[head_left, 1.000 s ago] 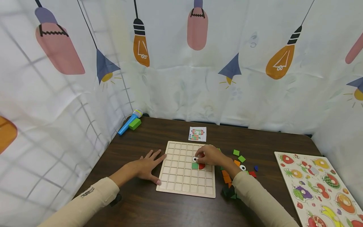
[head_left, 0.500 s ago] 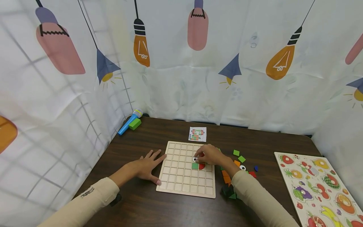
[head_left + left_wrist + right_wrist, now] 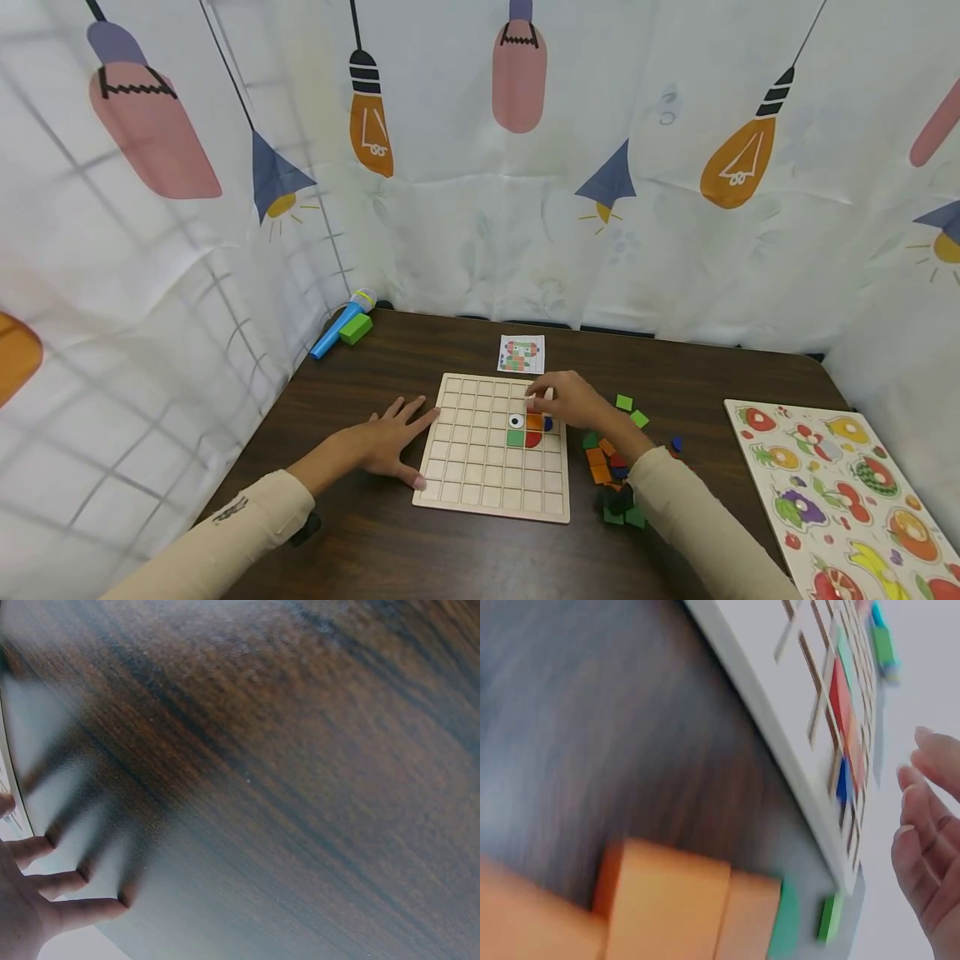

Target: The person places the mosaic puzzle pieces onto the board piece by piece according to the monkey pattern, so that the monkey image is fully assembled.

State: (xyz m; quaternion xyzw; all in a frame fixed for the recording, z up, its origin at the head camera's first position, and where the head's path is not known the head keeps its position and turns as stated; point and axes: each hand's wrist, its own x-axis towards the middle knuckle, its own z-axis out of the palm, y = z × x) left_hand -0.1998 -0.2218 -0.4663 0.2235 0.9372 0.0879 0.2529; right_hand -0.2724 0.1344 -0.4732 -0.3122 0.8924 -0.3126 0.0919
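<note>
My left hand (image 3: 393,442) lies with fingers spread at the left edge of the pale wooden grid board (image 3: 472,475), forefinger and thumb touching its rim. In the left wrist view, the fingers of the left hand (image 3: 34,900) are stretched apart over the dark table. My right hand (image 3: 570,402) hovers at the board's upper right, over a red tile (image 3: 533,409). In the right wrist view, the right hand (image 3: 934,832) has loosely bent fingers and nothing visible between them. On the grid sit a white eye tile (image 3: 515,422), an orange tile (image 3: 534,422), a green tile (image 3: 515,437), a red rounded tile (image 3: 533,439) and a blue tile (image 3: 548,423).
Loose orange tiles (image 3: 598,467), with red, blue and green ones, lie right of the board. A pattern card (image 3: 521,354) lies behind it. A toy microphone (image 3: 337,329) and green block (image 3: 356,328) are at back left; a fruit puzzle board (image 3: 840,500) is at right.
My right hand has lifted off the white eye tile and moved up and right, uncovering the orange and blue tiles. The left hand has stayed in place.
</note>
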